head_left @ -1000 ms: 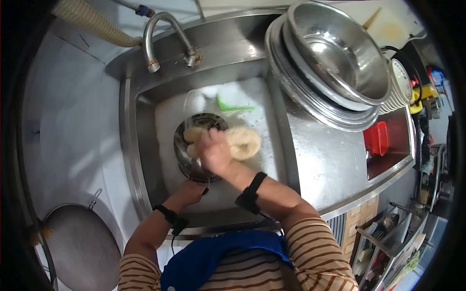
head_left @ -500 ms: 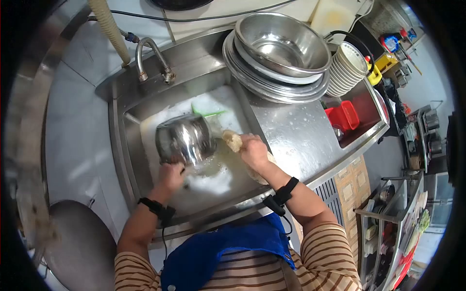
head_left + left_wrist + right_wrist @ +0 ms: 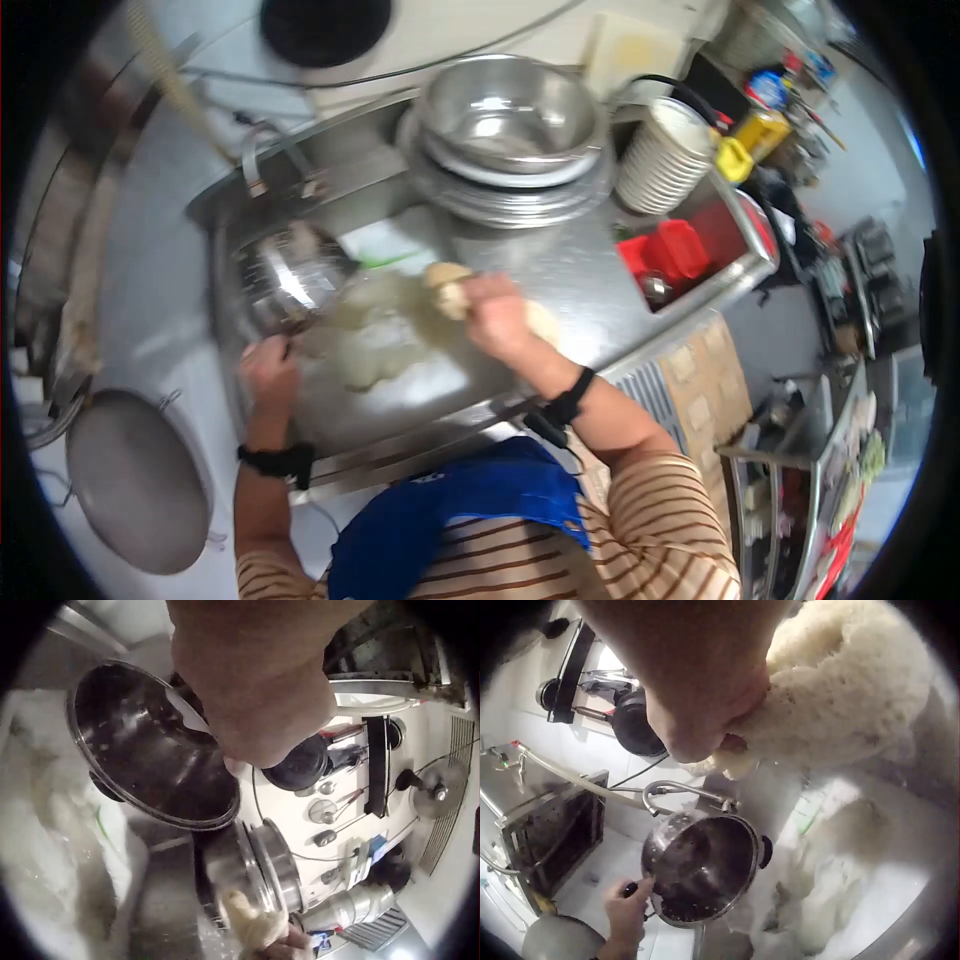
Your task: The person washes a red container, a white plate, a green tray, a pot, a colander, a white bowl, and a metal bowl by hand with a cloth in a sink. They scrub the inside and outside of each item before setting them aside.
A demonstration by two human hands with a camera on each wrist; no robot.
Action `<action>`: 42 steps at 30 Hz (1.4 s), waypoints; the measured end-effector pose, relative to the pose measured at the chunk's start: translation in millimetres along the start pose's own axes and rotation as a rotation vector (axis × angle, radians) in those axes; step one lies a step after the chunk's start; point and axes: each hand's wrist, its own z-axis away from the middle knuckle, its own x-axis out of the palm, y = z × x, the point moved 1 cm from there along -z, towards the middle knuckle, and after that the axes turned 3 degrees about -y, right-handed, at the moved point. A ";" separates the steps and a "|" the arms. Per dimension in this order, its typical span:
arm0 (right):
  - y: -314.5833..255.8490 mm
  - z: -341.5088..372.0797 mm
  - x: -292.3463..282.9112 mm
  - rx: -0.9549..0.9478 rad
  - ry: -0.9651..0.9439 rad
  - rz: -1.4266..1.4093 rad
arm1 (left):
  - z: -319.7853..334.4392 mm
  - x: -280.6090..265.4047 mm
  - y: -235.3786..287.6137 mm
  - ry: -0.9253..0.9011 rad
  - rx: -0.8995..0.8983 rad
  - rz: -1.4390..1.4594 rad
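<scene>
At the left side of the sink in the head view, the left hand [image 3: 270, 370] grips a steel pot [image 3: 290, 280] by its near side. The right wrist view shows this hand [image 3: 626, 907] at a black handle of the pot [image 3: 701, 866], which is tipped with its mouth sideways above the suds. Dark marks and droplets line its inside. Over the sink's right edge, the right hand [image 3: 495, 315] holds a pale, spongy loofah [image 3: 448, 288], apart from the pot; the loofah [image 3: 847, 690] looms large in the right wrist view. Some fingers are hidden.
Cloudy water and suds with a green item [image 3: 385, 260] lie in the sink [image 3: 400, 425]. Stacked steel basins [image 3: 510, 150] and bowls [image 3: 665, 155] stand behind the right hand. The faucet [image 3: 265, 155] is behind the pot; red containers [image 3: 680, 250] sit at the right.
The hands have parted; the loofah left the pot and moved right. The left hand has raised and tipped the pot, then carried it left toward the faucet. The head view has shifted too.
</scene>
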 end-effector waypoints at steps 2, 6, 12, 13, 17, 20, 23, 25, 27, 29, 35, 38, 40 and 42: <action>14.3 4.7 -14.9 -0.017 -0.025 0.050 | -4.0 -6.4 16.9 0.030 -0.104 0.067; 95.5 31.3 -34.3 0.427 0.149 -0.071 | -28.2 -36.6 64.8 0.138 -0.724 0.414; 209.7 102.4 -106.9 0.867 0.621 -0.485 | -50.5 -73.4 97.0 0.442 -0.849 0.894; 223.0 114.6 -111.0 0.911 0.640 -0.399 | -64.3 -78.1 114.3 0.477 -0.796 0.860; 243.3 141.7 -122.5 0.917 0.691 -0.451 | -134.0 -102.8 186.6 0.512 -0.431 0.588; 250.8 153.9 -116.6 0.887 0.704 -0.465 | -184.6 -99.9 229.7 0.478 -0.417 1.132; 240.5 153.9 -131.8 0.896 0.678 -0.498 | -244.5 -69.3 302.2 0.267 -0.375 1.132; 243.6 156.6 -128.2 0.889 0.665 -0.488 | -279.3 -42.3 354.8 0.078 -0.261 0.960; 242.9 157.1 -126.7 0.905 0.646 -0.501 | -297.9 12.7 398.3 -0.041 -0.098 1.100; 243.7 155.3 -127.9 0.920 0.612 -0.532 | -303.9 76.8 432.6 -0.111 -0.043 1.064; 246.6 156.5 -123.2 0.879 0.585 -0.514 | -315.1 217.7 472.7 -0.279 -0.190 0.728; 243.0 155.8 -128.2 0.926 0.561 -0.522 | -321.7 271.2 462.2 -0.240 -0.318 0.681; 241.9 154.9 -130.4 0.873 0.535 -0.455 | -331.1 300.1 447.1 -0.382 -0.395 0.744; 244.4 155.6 -124.4 0.866 0.563 -0.511 | -336.0 314.2 445.3 -0.433 -0.557 0.487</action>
